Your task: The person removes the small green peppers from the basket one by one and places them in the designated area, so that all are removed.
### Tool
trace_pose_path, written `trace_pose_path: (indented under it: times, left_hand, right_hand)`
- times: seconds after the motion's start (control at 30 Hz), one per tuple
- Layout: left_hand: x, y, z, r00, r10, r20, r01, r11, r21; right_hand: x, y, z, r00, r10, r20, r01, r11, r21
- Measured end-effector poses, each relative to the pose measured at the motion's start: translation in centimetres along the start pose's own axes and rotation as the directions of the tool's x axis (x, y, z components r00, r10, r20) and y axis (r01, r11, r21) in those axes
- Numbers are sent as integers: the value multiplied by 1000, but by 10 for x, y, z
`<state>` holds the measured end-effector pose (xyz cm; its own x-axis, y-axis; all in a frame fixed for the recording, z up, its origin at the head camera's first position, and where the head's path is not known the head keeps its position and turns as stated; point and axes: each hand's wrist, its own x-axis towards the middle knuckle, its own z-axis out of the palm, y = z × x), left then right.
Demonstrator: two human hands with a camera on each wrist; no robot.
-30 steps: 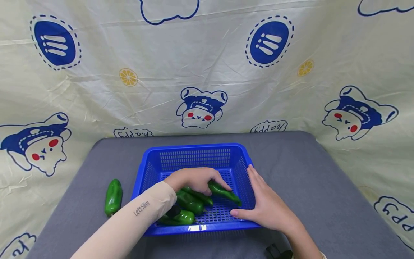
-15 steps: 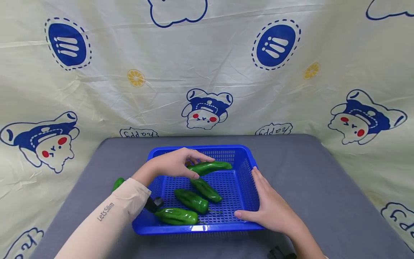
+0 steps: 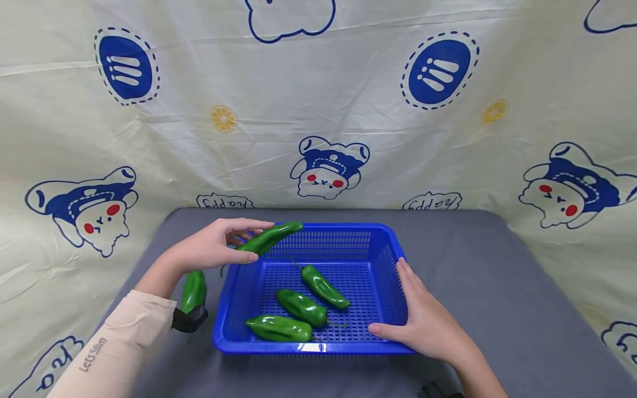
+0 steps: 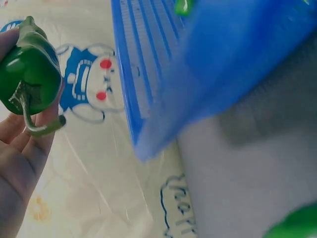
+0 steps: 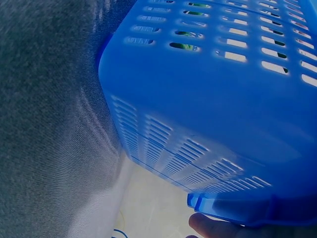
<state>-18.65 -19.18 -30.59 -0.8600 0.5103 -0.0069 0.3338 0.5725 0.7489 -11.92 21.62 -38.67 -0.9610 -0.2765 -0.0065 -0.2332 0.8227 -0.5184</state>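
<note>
A long green pepper [image 3: 271, 237] is held in my left hand [image 3: 211, 243], between thumb and fingers, over the far left corner of the blue plastic basket [image 3: 224, 309]. The left wrist view shows the stem end of this pepper [image 4: 32, 74], its curled stem hanging below the fingers. My right hand [image 3: 425, 320] holds the basket's near right corner, thumb on the inside and fingers along the right rim. In the right wrist view a fingertip [image 5: 213, 225] lies against the basket rim [image 5: 237, 210]. Three green peppers, among them a middle pepper [image 3: 301, 308], lie on the basket floor.
Another green pepper [image 3: 194, 290] lies on the grey cloth left of the basket, partly behind my left wrist strap [image 3: 189, 319]. Grey cloth [image 3: 473, 265] covers the table. A printed curtain [image 3: 269, 166] hangs behind its far edge and along the sides.
My left hand has lifted the pepper off the basket floor and carried it up and left to the far left corner. The right hand keeps its place on the basket.
</note>
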Motion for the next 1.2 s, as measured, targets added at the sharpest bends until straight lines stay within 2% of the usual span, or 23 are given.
trace_pose_path:
  times: [0.2, 0.47, 0.73, 0.97, 1.2]
  left_hand:
    - [-18, -17, -10, 997, -22, -75, 20, 1000, -22]
    - [-35, -40, -16, 991, -54, -125, 47, 997, -58]
    - [-51, -60, -21, 971, -155, -180, 139, 985, -98]
    - [-59, -73, -22, 957, -224, -186, 201, 970, -135]
    - [-62, -83, -18, 957, -238, -166, 212, 964, -162]
  right_hand:
    - [-1, 2, -2, 1000, 8, 1, -8, 1000, -8]
    - [-3, 1, -4, 1000, 16, 5, -15, 1000, -11]
    - [-2, 0, -3, 1000, 5, -2, -5, 1000, -13]
    - [0, -2, -2, 1000, -3, 5, 3, 1000, -6]
    - [3, -2, -1, 1000, -4, 9, 4, 1000, -14]
